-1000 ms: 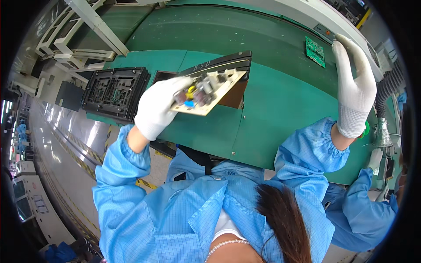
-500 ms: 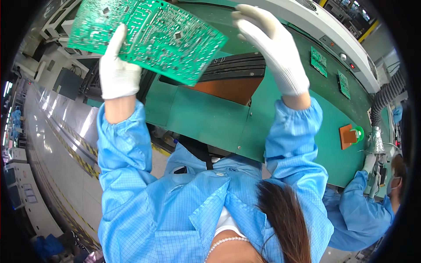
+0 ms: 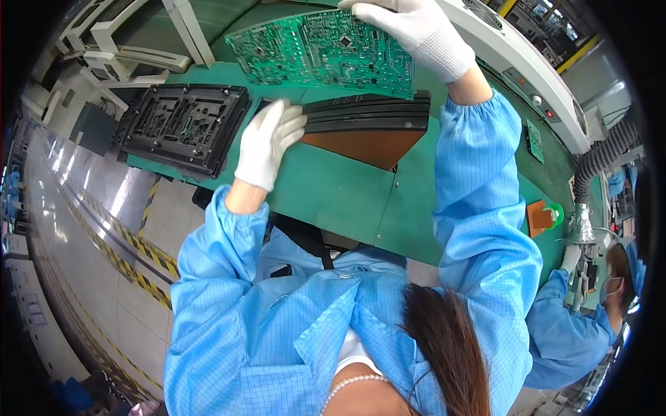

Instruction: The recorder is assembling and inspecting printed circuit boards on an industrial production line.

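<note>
A large green circuit board [image 3: 305, 59], set with many small parts, is held up over the table in front of me. My white-gloved right hand [image 3: 416, 35] grips it by its upper right edge; part of that hand runs off the top of the picture. Below the board's left half is my gloved left hand [image 3: 269, 145], empty, its fingers stretched out and apart from the board. Beneath the board stand black stacked plates [image 3: 374, 114] with an orange-brown panel [image 3: 371, 147] under them. A black frame fixture [image 3: 184, 128] with cut-outs lies left of my left hand.
The green table [image 3: 326, 194] spans the front. A white machine housing [image 3: 527, 76] borders it at the right, beside a smaller circuit board [image 3: 533, 141]. Farther right are a green roll [image 3: 553, 215], a flexible duct [image 3: 610, 152] and a co-worker [image 3: 576, 326]. White metal supports [image 3: 187, 31] stand at upper left.
The circuit board has moved right, from my left hand's grip into my right hand's. My left hand has let go and come right and down. The black fixture now shows more fully.
</note>
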A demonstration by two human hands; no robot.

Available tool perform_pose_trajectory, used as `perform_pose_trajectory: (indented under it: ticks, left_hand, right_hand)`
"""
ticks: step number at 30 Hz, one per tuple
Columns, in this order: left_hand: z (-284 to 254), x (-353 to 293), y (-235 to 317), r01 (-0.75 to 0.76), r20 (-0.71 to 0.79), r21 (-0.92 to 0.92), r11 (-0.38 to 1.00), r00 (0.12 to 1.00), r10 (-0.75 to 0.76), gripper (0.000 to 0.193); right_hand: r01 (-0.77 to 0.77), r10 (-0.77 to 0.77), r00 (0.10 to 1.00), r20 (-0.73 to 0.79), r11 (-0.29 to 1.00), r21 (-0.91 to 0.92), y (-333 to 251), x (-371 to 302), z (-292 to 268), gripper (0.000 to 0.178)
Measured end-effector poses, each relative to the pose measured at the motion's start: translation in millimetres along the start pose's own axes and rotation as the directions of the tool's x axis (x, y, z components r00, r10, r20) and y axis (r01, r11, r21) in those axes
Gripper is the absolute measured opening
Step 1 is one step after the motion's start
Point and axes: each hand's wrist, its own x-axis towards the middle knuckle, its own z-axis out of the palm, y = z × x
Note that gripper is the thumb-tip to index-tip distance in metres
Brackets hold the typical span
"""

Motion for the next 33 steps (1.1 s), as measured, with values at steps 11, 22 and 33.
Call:
perform_pose_trajectory:
  ticks: [11, 22, 33]
  left_hand:
    - [-29.9, -31.5, -26.2, -0.144, 0.013, 0.048, 0.988, 0.990, 0.144, 0.033]
    - [-36.8, -42.3, -34.7, -0.250, 0.036, 0.244, 0.937, 0.968, 0.249, 0.032]
    - [-41.5, -79.9, -19.8, -0.206, -0.111, 0.471, 0.858, 0.951, 0.290, 0.025]
  right_hand:
    - [-0.016, 0.043, 0.953, 0.300, 0.996, -0.092, 31.6, 9.9, -4.3, 0.032]
    - [0.384, -0.310, 0.907, 0.284, 0.886, -0.261, 13.1, -21.4, 25.8, 0.021]
    - [0.520, -0.320, 0.830, 0.458, 0.742, -0.424, -34.6, -67.7, 34.7, 0.027]
